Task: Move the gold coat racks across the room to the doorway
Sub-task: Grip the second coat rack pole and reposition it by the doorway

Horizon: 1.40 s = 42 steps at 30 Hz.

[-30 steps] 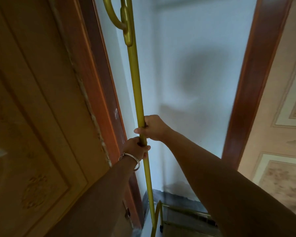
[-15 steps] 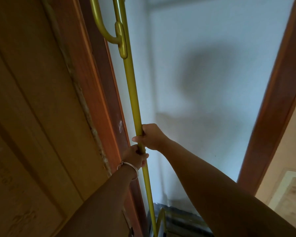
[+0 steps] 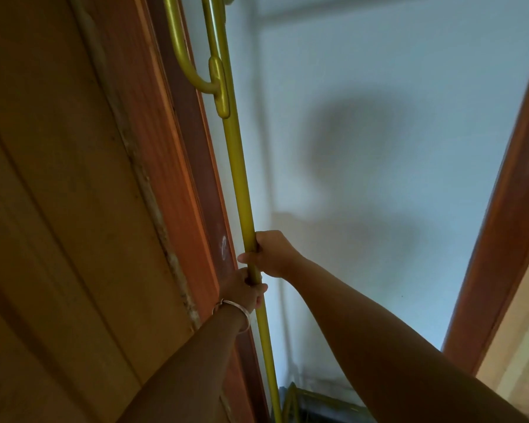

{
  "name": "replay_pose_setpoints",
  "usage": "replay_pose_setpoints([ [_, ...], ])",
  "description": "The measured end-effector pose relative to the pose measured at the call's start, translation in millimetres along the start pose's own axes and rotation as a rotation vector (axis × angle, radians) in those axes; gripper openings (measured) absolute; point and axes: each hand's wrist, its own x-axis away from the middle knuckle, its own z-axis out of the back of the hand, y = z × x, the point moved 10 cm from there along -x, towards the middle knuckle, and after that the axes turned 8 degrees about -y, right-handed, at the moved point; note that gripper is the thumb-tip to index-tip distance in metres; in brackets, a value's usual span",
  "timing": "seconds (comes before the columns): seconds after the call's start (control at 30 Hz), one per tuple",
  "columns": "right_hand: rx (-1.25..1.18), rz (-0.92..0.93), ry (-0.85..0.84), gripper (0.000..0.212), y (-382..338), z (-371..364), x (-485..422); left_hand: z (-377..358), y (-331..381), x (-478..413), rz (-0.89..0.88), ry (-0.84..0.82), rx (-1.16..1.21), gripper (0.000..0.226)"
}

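A gold coat rack (image 3: 238,178) stands nearly upright inside the doorway, its slim pole running from the top edge down to the floor. A curved gold hook (image 3: 193,71) branches off to the left near the top. My right hand (image 3: 271,253) grips the pole at mid-height. Just below it, my left hand (image 3: 243,290), with a silver bangle on the wrist, is also wrapped around the pole. A gold leg of the base (image 3: 290,401) shows at the bottom; the rest of the base is hidden.
The reddish wooden door frame (image 3: 193,184) stands right beside the pole on the left, with a carved wooden panel (image 3: 58,209) further left. The frame's other side (image 3: 498,239) rises at the right. A pale wall (image 3: 379,148) lies beyond, with a dark floor strip (image 3: 327,407) below.
The view has shifted right and downward, so the hook sits lower in the frame. Both hands keep the same grip on the pole, close by the left door frame.
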Motion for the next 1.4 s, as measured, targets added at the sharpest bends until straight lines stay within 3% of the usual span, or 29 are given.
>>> replay_pose_setpoints([
  [0.1,-0.003,-0.002,0.014,0.033,0.3,1.0,-7.7,1.8,-0.3,-7.6,-0.002,-0.007,0.034,0.036],
  [0.2,0.005,-0.013,0.027,0.036,1.6,3.1,-13.0,3.5,-0.4,-13.9,0.004,-0.002,-0.014,0.011],
  [0.5,-0.047,-0.054,0.041,0.024,1.2,3.7,-7.0,4.6,3.9,-14.0,-0.011,0.027,-0.102,0.017],
  [0.7,-0.030,-0.088,0.058,0.028,4.1,7.8,-4.6,1.5,8.7,-13.2,-0.038,0.030,-0.148,0.008],
  [0.93,-0.032,-0.119,0.090,0.037,12.4,18.0,-11.7,-3.3,18.4,-22.1,-0.047,0.005,-0.183,0.023],
  [1.4,-0.064,-0.125,0.085,0.035,19.8,15.9,-37.6,1.8,14.5,-46.0,-0.033,0.004,-0.254,0.024],
])
